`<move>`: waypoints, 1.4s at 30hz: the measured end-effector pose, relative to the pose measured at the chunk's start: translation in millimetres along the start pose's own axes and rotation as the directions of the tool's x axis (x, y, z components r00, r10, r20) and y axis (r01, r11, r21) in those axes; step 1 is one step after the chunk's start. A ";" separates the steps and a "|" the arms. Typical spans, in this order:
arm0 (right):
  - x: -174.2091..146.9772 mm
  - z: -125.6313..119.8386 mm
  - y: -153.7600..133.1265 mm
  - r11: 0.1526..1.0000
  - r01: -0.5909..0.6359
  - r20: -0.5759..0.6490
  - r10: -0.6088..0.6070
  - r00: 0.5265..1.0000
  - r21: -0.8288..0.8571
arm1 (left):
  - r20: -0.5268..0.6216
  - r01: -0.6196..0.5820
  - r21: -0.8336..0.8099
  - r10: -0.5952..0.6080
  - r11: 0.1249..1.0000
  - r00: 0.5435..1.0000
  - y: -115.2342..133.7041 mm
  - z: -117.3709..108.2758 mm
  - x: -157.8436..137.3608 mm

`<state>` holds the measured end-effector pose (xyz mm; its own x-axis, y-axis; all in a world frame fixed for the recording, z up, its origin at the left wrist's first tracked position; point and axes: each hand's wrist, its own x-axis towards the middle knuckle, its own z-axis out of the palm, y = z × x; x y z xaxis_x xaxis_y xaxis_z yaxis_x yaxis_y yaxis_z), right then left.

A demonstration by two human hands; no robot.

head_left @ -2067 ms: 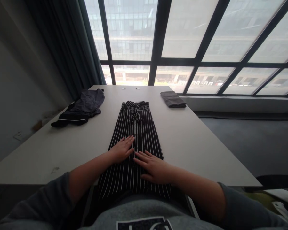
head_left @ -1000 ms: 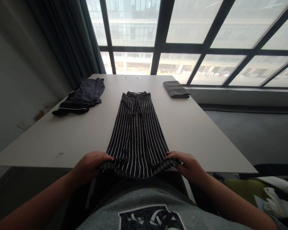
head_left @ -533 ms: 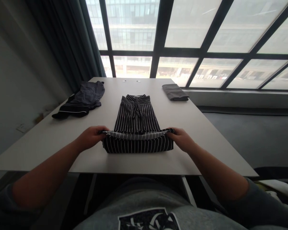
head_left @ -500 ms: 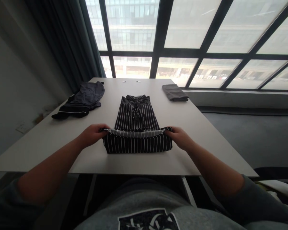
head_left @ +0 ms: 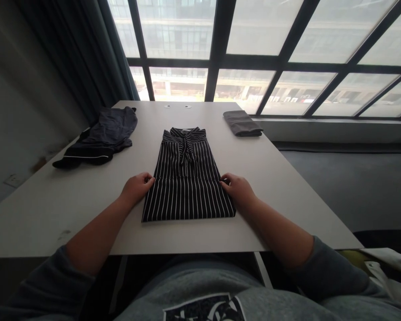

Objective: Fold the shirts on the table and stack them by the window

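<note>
Striped shirt: laid flat, front up, mid-table, neck end toward the window.
Left hand: fold's left corner pinched between thumb and fingers.
Right hand: opposite corner pinched likewise.
Folded: the shirt's lower part, doubled up over its front; the grey cloth, at far right.
Unfolded: the shirt's neck end; the dark clothes, left rumpled.
</note>
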<state>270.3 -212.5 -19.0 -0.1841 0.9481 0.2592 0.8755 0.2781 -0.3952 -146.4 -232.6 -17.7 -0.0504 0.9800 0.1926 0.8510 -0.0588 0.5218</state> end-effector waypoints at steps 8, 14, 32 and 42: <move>11.0 11.6 9.6 0.989 0.132 -0.126 -0.123 0.984 0.068 | -0.018 -0.091 -0.119 0.089 0.989 0.996 -7.4 0.1 -3.0; 9.9 9.4 8.7 0.980 0.192 -0.181 -0.197 0.964 -0.046 | -0.071 -0.204 -0.079 0.198 0.976 0.978 -10.7 0.8 2.5; -95.1 -20.9 -23.6 0.838 0.528 0.084 -0.521 0.849 -0.138 | 0.085 -0.653 0.264 0.657 0.710 0.749 3.6 -3.5 -114.1; -105.7 -64.3 -24.6 0.834 0.529 0.415 -0.542 0.731 0.157 | 0.344 -0.630 -0.110 0.624 0.769 0.702 17.7 -28.8 -122.7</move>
<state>297.0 -329.5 19.9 -0.7943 0.6064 0.0374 0.5627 0.7575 -0.3310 -140.2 -359.3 -8.2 0.6754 0.7164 0.1750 0.6287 -0.6834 0.3711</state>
